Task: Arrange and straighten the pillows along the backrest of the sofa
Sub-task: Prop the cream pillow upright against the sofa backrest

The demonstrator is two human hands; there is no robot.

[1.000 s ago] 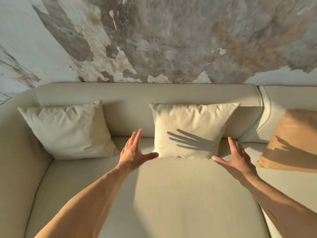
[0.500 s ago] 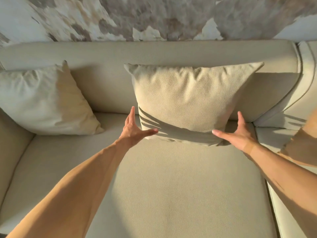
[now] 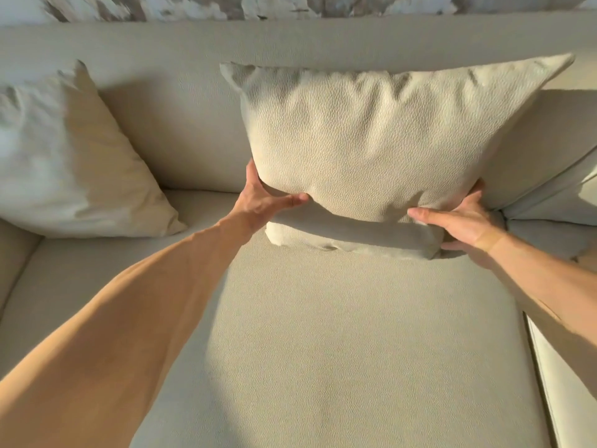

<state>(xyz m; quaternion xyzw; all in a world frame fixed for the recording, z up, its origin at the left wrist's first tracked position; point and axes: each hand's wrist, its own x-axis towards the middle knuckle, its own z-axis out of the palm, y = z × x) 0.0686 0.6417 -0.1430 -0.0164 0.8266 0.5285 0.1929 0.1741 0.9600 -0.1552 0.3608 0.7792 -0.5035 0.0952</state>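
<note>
A cream pebble-textured pillow (image 3: 371,147) leans against the sofa backrest (image 3: 181,137) in the middle of the view. My left hand (image 3: 261,202) grips its lower left side, thumb pressed into the front. My right hand (image 3: 465,218) holds its lower right side, thumb on the front and fingers behind. The pillow's bottom edge folds forward onto the seat between my hands. A second, smoother cream pillow (image 3: 64,163) leans tilted against the backrest at the left.
The beige seat cushion (image 3: 339,350) stretches below the pillow. A seam with another seat section (image 3: 555,399) runs at the right. A further back cushion (image 3: 549,150) sits behind the pillow's right side. A mottled wall (image 3: 193,8) rises above the backrest.
Both hands moved forward from open and apart to gripping the middle pillow's lower sides. The view came closer to the sofa, and the orange pillow at right left the frame.
</note>
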